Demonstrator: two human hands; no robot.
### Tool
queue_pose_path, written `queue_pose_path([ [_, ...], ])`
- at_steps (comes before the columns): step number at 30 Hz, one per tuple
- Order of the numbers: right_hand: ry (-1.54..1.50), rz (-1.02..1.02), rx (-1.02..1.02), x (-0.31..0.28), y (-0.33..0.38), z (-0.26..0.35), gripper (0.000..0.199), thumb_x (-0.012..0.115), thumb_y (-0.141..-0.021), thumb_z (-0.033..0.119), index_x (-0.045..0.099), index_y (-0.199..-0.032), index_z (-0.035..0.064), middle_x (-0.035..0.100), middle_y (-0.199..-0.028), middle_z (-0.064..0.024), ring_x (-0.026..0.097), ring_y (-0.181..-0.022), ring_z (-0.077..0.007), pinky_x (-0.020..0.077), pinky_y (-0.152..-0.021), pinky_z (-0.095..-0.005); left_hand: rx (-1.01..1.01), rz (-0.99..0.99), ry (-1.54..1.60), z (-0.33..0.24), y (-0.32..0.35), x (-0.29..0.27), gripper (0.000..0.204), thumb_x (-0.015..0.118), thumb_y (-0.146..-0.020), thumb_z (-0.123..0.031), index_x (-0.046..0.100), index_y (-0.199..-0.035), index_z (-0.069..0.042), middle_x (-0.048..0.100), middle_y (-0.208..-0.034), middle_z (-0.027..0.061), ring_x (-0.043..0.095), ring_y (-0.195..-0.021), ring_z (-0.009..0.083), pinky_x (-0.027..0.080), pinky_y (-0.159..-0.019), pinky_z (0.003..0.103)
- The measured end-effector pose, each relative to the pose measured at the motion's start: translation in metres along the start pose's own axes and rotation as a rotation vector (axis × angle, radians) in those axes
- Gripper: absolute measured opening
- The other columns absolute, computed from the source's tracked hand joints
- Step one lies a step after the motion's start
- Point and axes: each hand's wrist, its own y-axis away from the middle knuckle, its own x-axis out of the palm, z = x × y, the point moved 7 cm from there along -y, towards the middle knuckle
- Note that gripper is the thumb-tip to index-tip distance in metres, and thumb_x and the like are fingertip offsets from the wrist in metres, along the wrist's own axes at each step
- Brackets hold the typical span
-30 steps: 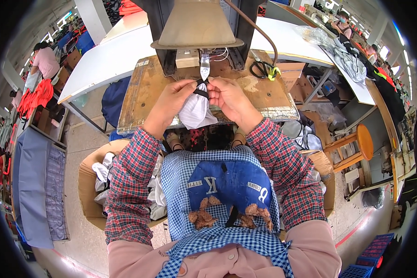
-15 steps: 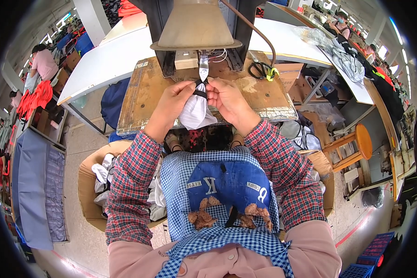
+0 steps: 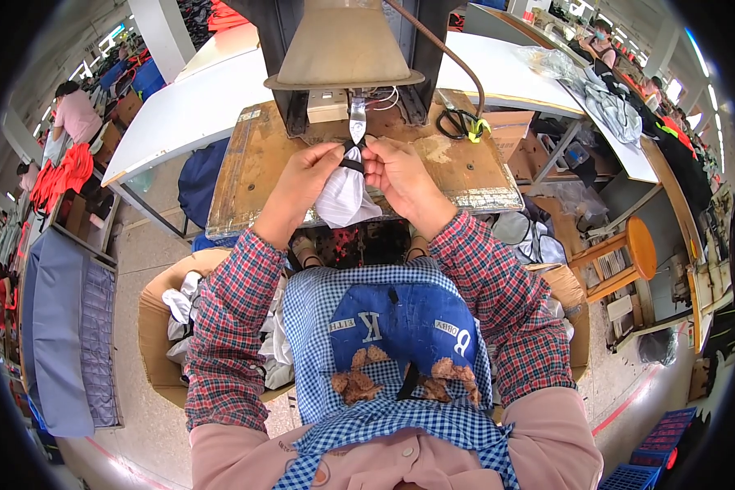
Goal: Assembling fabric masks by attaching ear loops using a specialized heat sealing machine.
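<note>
A small white striped fabric piece with black trim [image 3: 345,202] hangs in front of a machine's metal arm tip [image 3: 357,122]. Its black trim meets the tip, though exactly how it sits there is too small to tell. My left hand [image 3: 309,173] pinches the trim from the left, thumb and fingers together. From the other side my right hand [image 3: 402,173] pinches the same trim, its fingers curled. The white cloth droops between both hands over the front edge of the worn wooden worktop [image 3: 245,175].
Black-handled scissors [image 3: 459,124] with a yellow-green tie lie right of the beige machine housing [image 3: 343,49]. Below, a cardboard box [image 3: 157,327] holds white and black pieces. White tables [image 3: 180,122] flank the machine. A wooden stool [image 3: 639,249] lies to the right; other people work farther off.
</note>
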Motion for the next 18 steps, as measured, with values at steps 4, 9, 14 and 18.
queue_pose_path([
  [4, -0.019, -0.004, -0.014, -0.002, 0.001, 0.002, 0.018, 0.058, -0.095, 0.023, 0.059, -0.09, 0.0059, 0.058, -0.08, 0.0007, 0.055, -0.065, -0.0092, 0.0477, -0.056, -0.0252, -0.008, -0.003, -0.008, -0.001, 0.001, -0.001, 0.026, 0.055, -0.099, -0.02, 0.065, -0.108, 0.002, 0.064, -0.088, -0.0027, 0.055, -0.077, 0.0034, 0.046, -0.069, 0.02],
  [9, 0.001, 0.057, 0.002, -0.005, 0.021, 0.005, 0.021, 0.056, -0.097, 0.024, 0.06, -0.085, 0.0069, 0.061, -0.081, -0.0006, 0.056, -0.068, -0.0107, 0.0474, -0.06, -0.0259, -0.014, 0.042, -0.035, 0.007, 0.006, -0.012, 0.027, 0.056, -0.099, -0.021, 0.064, -0.111, 0.002, 0.063, -0.092, -0.0034, 0.054, -0.081, 0.0035, 0.045, -0.072, 0.02],
  [14, 0.545, 0.166, 0.019, -0.004, 0.067, 0.017, 0.034, 0.057, -0.097, 0.037, 0.062, -0.1, 0.003, 0.064, -0.089, -0.0011, 0.061, -0.08, -0.0099, 0.0501, -0.067, -0.025, -0.052, 0.1, -0.054, -0.003, 0.027, -0.017, 0.03, 0.057, -0.099, -0.023, 0.063, -0.114, 0.001, 0.062, -0.096, -0.0045, 0.053, -0.086, 0.0031, 0.044, -0.076, 0.02],
  [18, 0.678, 0.131, -0.264, 0.01, 0.07, 0.024, 0.025, 0.067, -0.092, 0.021, 0.065, -0.104, -0.001, 0.067, -0.085, -0.0025, 0.062, -0.077, -0.0078, 0.0512, -0.069, -0.0234, -0.037, 0.189, -0.166, -0.007, 0.03, -0.011, 0.03, 0.056, -0.099, -0.025, 0.063, -0.113, 0.001, 0.062, -0.095, -0.004, 0.053, -0.087, 0.0037, 0.045, -0.077, 0.02],
])
